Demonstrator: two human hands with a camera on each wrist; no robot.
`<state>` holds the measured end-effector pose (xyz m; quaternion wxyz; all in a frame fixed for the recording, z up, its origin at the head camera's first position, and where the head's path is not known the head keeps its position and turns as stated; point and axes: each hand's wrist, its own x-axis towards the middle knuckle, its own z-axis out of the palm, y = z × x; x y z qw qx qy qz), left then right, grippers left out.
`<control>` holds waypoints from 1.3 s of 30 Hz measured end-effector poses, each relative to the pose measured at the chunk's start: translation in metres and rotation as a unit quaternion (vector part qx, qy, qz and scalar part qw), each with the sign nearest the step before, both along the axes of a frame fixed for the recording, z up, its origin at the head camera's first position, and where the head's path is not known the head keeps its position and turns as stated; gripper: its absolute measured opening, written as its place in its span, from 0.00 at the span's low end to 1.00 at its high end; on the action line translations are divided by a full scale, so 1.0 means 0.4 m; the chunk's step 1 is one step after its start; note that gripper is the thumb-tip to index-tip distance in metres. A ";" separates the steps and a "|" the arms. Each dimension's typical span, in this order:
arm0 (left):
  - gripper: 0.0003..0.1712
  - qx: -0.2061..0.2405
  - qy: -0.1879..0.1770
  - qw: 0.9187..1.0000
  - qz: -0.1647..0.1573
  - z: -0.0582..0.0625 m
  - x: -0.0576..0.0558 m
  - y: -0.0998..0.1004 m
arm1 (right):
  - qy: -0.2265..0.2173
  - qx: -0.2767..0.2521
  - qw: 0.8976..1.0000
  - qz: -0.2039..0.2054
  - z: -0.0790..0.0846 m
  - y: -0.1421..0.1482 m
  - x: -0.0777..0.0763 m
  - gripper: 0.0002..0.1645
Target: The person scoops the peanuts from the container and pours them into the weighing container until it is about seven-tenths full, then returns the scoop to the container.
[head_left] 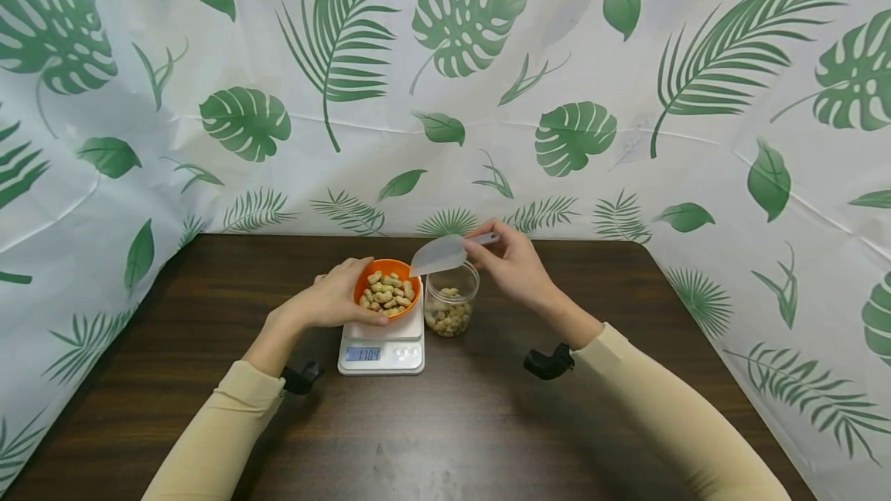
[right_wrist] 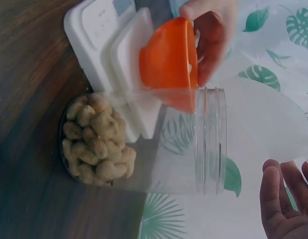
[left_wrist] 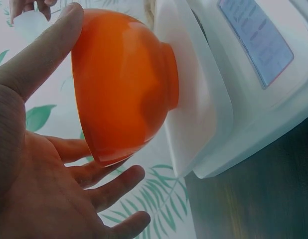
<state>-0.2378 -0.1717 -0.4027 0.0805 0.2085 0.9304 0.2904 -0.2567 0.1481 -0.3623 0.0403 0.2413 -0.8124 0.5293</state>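
An orange bowl (head_left: 394, 265) of unshelled peanuts (head_left: 386, 294) stands on a white digital kitchen scale (head_left: 404, 362). My left hand (head_left: 334, 296) holds the bowl by its rim, thumb on the near side and fingers on the far side. In my right hand (head_left: 513, 263), a translucent scoop (head_left: 437, 255) is pinched by its handle. The scoop's blade points left, above the mouth of a clear jar (head_left: 472, 282) and near the bowl's right rim. More peanuts (right_wrist: 96, 142) fill the lower part of the jar, which stands upright beside the scale.
Everything stands on a dark wooden table (head_left: 431, 439), toward its back edge. A white curtain (head_left: 376, 99) with green leaf prints hangs behind and at the sides. The scale's display (head_left: 363, 354) is lit with digits. Black wrist cameras (head_left: 550, 362) hang below both wrists.
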 end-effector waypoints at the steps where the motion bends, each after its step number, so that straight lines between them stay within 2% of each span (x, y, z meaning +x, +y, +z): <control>1: 0.64 0.000 0.000 1.000 0.000 -0.001 -0.001 0.000 | -0.002 -0.001 1.000 0.001 0.001 0.005 0.002 0.13; 9: 0.65 -0.004 0.002 1.000 0.000 0.000 -0.002 0.001 | 0.005 0.019 1.000 -0.016 0.011 0.054 0.018 0.13; 22: 0.65 -0.004 -0.003 1.000 -0.001 0.004 0.000 0.001 | 0.016 0.013 1.000 -0.023 0.014 0.108 0.027 0.12; 33: 0.65 -0.002 0.000 1.000 -0.002 0.000 -0.003 0.001 | -0.006 0.049 0.999 -0.015 -0.001 0.106 0.023 0.12; 39: 0.65 -0.002 -0.003 1.000 -0.002 0.000 -0.004 0.000 | 0.004 0.064 0.998 -0.015 -0.024 0.086 0.019 0.11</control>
